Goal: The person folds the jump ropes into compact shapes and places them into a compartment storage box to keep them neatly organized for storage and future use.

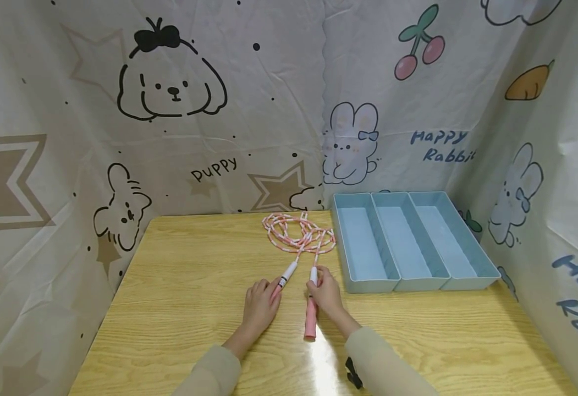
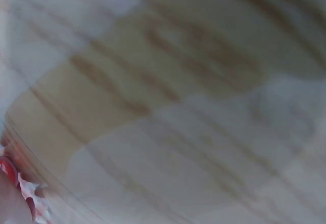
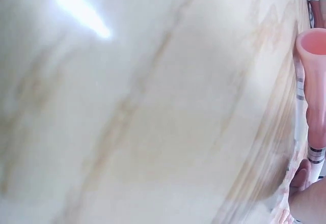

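Note:
A jump rope with pink and white beads (image 1: 309, 240) lies loosely coiled toward the back of the table, its two handles pointing at me. My left hand (image 1: 260, 305) grips the pink end of the left handle (image 1: 289, 271), whose white end slants up to the right. Thumb and fingers of my right hand (image 1: 328, 292) pinch the right handle (image 1: 310, 322) around its white part, and its pink end points toward me. The right wrist view shows that handle's hollow pink end (image 3: 317, 91) at the right edge. Only a bit of finger (image 2: 9, 201) appears in the left wrist view.
To the right of the rope stands a light blue tray with three compartments (image 1: 374, 286), near the back of the wooden table (image 1: 180, 286). A small black object (image 1: 352, 375) lies beside my right sleeve. Printed cloth (image 1: 269, 132) hangs behind the table and along both sides.

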The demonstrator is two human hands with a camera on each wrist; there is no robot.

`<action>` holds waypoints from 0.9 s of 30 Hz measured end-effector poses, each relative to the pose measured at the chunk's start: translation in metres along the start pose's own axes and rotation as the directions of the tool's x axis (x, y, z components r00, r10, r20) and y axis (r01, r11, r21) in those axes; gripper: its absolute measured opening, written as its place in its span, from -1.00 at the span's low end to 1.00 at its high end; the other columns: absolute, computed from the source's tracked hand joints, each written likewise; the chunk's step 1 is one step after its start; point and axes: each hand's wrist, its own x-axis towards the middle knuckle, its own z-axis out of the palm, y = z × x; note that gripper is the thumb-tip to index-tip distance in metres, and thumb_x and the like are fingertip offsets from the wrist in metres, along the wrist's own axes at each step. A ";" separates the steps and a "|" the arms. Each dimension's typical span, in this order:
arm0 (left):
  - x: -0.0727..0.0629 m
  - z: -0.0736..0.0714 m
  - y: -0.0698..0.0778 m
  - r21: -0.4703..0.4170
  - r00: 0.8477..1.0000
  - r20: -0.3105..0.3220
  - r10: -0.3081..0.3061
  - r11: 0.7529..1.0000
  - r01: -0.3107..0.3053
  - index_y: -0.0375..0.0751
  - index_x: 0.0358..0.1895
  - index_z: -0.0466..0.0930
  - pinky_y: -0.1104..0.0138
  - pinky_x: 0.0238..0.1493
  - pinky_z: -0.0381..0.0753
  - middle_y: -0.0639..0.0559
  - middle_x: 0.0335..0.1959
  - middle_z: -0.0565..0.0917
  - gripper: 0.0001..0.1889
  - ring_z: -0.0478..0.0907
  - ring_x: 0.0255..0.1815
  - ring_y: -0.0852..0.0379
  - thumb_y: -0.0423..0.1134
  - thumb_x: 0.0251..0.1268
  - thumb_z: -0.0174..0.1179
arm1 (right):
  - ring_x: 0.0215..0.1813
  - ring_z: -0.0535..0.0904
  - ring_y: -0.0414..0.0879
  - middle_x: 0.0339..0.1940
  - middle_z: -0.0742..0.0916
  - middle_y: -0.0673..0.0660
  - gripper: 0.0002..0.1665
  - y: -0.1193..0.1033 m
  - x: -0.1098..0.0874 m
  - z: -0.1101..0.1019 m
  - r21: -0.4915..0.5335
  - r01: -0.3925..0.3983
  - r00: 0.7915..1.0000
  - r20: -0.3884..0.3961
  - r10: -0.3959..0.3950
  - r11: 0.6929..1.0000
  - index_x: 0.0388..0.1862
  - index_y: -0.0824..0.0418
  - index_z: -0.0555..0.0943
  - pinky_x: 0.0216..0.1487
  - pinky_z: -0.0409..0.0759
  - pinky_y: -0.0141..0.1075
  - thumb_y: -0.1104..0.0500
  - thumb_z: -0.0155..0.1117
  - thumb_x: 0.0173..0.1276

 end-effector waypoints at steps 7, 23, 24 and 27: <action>0.001 -0.001 0.001 -0.003 1.000 -0.023 -0.015 1.000 0.015 -0.13 0.01 0.58 0.18 -0.22 0.37 0.02 -0.41 0.46 -0.66 0.36 -0.41 0.08 -0.23 0.12 0.21 | -0.59 0.30 -0.26 -0.62 0.46 0.04 -0.49 -0.003 0.002 -0.005 0.082 0.005 1.000 -0.013 -0.004 0.997 0.03 0.41 0.43 -0.62 0.32 -0.45 0.37 0.23 0.02; 0.013 -0.006 0.008 -0.152 0.991 -0.093 -0.093 0.985 0.078 -0.14 0.01 0.58 0.20 -0.31 0.37 0.00 -0.41 0.50 -0.65 0.40 -0.40 0.06 -0.27 0.09 0.22 | -0.59 0.34 -0.34 -0.58 0.49 0.05 -0.49 -0.009 0.008 -0.010 0.215 -0.047 0.999 -0.015 0.051 0.976 0.07 0.37 0.42 -0.60 0.36 -0.54 0.40 0.20 0.07; 0.014 -0.007 0.009 -0.171 0.991 -0.092 -0.100 0.982 0.084 -0.15 0.01 0.58 0.21 -0.31 0.37 -0.01 -0.41 0.51 -0.65 0.41 -0.39 0.06 -0.28 0.08 0.22 | -0.59 0.35 -0.34 -0.59 0.49 0.06 -0.49 -0.009 0.008 -0.010 0.223 -0.046 0.999 -0.016 0.051 0.974 0.07 0.37 0.42 -0.60 0.36 -0.53 0.40 0.19 0.07; 0.016 -0.008 0.013 -0.243 0.989 -0.088 -0.117 0.966 0.093 -0.20 0.01 0.57 0.23 -0.34 0.35 -0.03 -0.40 0.52 -0.64 0.42 -0.39 0.04 -0.31 0.07 0.22 | -0.58 0.37 -0.32 -0.58 0.50 0.07 -0.49 -0.011 0.009 -0.011 0.255 -0.046 0.999 -0.013 0.052 0.966 0.08 0.39 0.41 -0.59 0.38 -0.52 0.41 0.18 0.08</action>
